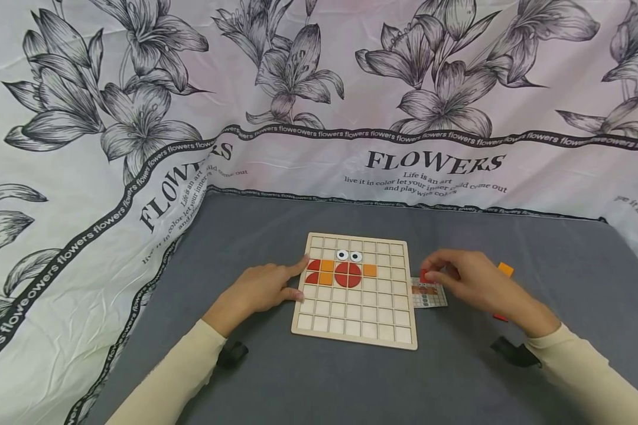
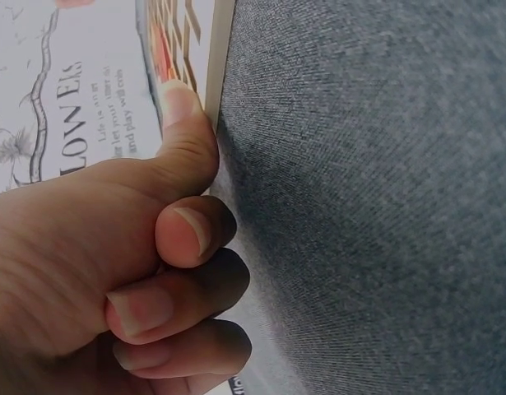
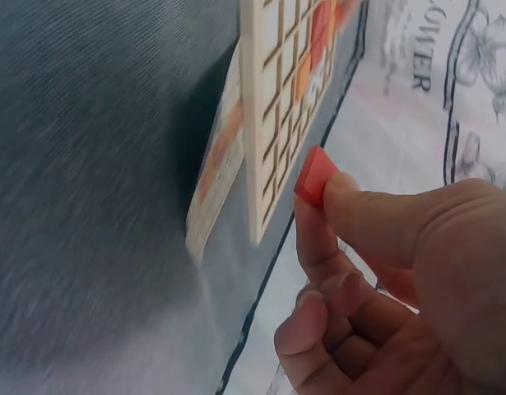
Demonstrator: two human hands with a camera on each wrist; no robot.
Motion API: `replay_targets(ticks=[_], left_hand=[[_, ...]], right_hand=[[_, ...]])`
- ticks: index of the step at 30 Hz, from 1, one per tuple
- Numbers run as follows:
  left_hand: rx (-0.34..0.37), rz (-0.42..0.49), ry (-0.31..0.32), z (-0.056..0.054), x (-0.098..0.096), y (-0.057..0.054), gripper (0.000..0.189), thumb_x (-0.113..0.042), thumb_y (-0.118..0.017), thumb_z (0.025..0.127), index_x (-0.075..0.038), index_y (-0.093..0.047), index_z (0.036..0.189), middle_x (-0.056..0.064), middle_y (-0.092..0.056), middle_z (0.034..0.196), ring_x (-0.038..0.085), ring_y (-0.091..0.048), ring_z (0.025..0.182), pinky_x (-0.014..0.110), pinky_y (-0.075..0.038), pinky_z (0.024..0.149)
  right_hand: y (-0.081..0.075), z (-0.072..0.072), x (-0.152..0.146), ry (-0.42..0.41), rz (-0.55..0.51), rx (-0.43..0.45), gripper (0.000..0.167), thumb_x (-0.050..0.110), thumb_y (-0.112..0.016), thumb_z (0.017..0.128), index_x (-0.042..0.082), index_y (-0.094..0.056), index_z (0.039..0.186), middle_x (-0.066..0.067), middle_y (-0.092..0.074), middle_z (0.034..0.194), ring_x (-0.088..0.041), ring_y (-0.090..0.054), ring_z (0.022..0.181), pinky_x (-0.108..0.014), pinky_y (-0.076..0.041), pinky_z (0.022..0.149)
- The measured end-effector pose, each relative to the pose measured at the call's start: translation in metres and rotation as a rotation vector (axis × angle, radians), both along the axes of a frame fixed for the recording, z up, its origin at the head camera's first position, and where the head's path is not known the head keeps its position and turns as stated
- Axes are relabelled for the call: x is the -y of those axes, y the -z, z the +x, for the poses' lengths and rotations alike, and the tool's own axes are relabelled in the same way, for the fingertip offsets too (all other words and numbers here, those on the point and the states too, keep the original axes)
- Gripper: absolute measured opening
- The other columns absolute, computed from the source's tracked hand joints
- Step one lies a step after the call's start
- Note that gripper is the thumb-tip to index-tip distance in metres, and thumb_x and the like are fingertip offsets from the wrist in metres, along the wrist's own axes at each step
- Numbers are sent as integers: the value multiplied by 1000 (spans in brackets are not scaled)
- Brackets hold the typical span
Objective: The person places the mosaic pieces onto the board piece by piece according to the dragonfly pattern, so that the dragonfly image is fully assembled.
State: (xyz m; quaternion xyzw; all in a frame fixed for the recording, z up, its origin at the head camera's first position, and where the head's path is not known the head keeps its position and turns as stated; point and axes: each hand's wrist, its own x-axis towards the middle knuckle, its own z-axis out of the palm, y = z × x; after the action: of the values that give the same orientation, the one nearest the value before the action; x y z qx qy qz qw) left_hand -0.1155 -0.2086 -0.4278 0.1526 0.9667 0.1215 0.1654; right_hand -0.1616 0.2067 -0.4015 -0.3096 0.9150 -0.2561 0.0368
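Observation:
A wooden grid board (image 1: 354, 330) lies on the grey cloth. It bears red quarter-round pieces (image 1: 354, 280), orange square tiles (image 1: 369, 270) and two white eye pieces (image 1: 342, 255). My left hand (image 1: 260, 286) touches the board's left edge with index finger and thumb; in the left wrist view its thumb (image 2: 187, 136) rests on the rim while other fingers curl beside it. My right hand (image 1: 470, 274) pinches a small red tile (image 3: 315, 174) between thumb and index finger, right of the board. Below it lies a pattern card (image 1: 430, 298), partly hidden by that hand.
Beyond my right hand lie an orange tile (image 1: 505, 269) and a red piece (image 1: 501, 317), partly covered by the wrist. Grey cloth (image 1: 255, 230) surrounds the board. A white flower-printed fabric (image 1: 298, 165) rises behind and at the sides.

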Motion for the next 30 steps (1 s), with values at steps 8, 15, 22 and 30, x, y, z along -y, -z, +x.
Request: replay_targets(ticks=[8,15,22,30], left_hand=[[4,-2,-5,-1,-1,-2,86,-51,-72,97,-30,-30,169,10,-72,129,19,-65,101,43,-51,77],[2,-2,-6,-1,1,1,86,-52,-72,96,-30,-30,169,11,-68,140,20,-66,108,44,-52,79],[-5,12,-4,0,2,1,86,-52,-73,96,-30,-31,168,11,-70,137,20,-66,102,44,-51,77],[-1,16,-7,0,1,1,86,-51,-73,96,-30,-31,168,12,-69,137,21,-66,104,43,-51,77]], right_hand=[[2,-9,34,8,11,59,11,19,-79,99,22,-75,108,8,-74,94,-8,-52,58,-27,-45,58],[4,-16,52,-5,9,101,9,18,-75,102,16,-75,110,3,-76,97,-9,-60,58,-28,-52,59],[7,-21,64,-6,6,151,6,19,-75,102,16,-75,107,2,-75,96,-12,-56,54,-31,-51,54],[13,-25,74,-6,9,181,4,19,-74,102,16,-76,105,1,-75,94,-14,-58,54,-33,-50,48]])
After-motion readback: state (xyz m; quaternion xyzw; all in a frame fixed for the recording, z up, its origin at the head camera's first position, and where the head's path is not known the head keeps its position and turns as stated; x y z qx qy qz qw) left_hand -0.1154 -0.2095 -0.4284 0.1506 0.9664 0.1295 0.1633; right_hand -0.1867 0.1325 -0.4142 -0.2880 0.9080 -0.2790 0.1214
